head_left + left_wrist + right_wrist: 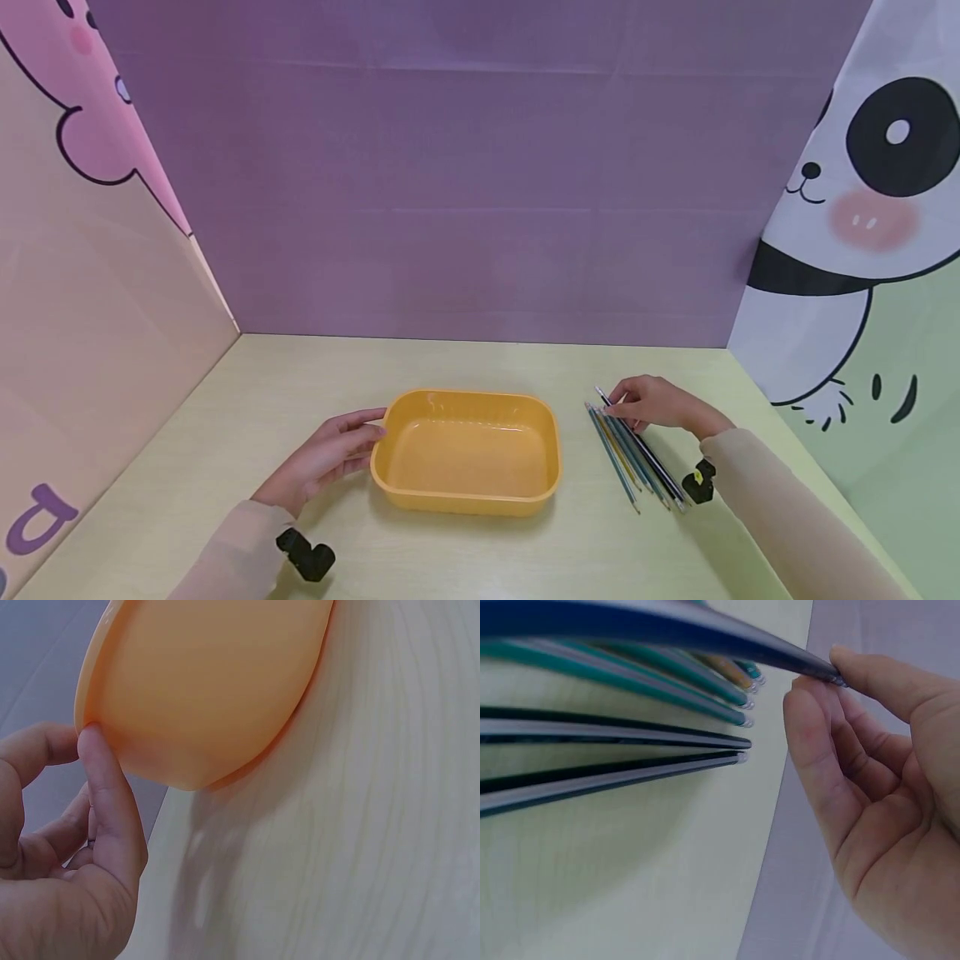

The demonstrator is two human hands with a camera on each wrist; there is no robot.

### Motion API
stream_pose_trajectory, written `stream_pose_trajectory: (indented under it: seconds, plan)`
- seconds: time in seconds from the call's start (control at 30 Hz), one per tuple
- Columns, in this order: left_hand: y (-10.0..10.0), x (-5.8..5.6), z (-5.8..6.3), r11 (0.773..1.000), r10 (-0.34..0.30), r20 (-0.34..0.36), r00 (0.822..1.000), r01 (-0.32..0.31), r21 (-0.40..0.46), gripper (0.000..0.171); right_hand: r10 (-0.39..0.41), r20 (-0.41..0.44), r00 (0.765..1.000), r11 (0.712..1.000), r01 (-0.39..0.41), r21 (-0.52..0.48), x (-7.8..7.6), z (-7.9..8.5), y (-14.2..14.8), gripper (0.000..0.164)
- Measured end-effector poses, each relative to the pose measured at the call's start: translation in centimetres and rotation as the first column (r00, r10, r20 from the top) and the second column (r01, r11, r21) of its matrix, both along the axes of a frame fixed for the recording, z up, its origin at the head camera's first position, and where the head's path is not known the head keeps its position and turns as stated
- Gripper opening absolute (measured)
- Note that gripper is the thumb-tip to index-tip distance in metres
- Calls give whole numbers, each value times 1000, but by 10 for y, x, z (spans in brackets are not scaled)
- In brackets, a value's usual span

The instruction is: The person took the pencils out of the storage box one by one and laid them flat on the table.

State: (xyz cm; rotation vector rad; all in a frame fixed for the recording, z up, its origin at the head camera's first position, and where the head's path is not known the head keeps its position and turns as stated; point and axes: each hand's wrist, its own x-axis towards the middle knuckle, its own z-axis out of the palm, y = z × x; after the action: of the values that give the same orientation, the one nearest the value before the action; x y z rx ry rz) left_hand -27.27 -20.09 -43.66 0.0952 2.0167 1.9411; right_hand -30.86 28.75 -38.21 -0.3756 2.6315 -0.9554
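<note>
A yellow rectangular tray (472, 505) sits on the table in the head view. My left hand (330, 458) is at its left end; in the left wrist view the thumb and a finger pinch the tray's rim (91, 694). To the right of the tray lies a loose bunch of pencils (624, 454), in green, yellow and dark colours. Over their far ends is my right hand (656, 402). In the right wrist view its thumb and fingertips pinch the end of a dark blue pencil (667, 634), above the other pencils (652, 679). The tray's inside holds nothing.
The pale wooden table (450, 558) is bounded by a purple wall (480, 208) at the back. A pinkish panel (97, 317) stands at the left, and a panel with a panda drawing (877, 242) stands at the right.
</note>
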Motion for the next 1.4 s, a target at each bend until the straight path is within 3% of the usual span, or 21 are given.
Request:
stream_pose_trajectory:
  seconds: [0.43, 0.83, 1.17, 1.4]
  plan:
    - [1, -1, 1, 1000, 12, 6, 1000, -12, -14, 59, -60, -25, 998, 998, 60, -6, 4, -7, 7, 24]
    - [0, -2, -1, 1000, 1, 4, 1000, -1, -6, 60, -96, -15, 995, 995, 95, -10, -1, -19, 13, 26]
    - [0, -2, -1, 1000, -6, 9, 1000, 6, 13, 60, -125, -30, 992, 991, 126, 36, -1, -21, 15, 24]
    - [-1, -2, -1, 1000, -13, 3, 1000, 13, 21, 61, -126, -14, 992, 992, 126, 13, 1, -18, 16, 24]
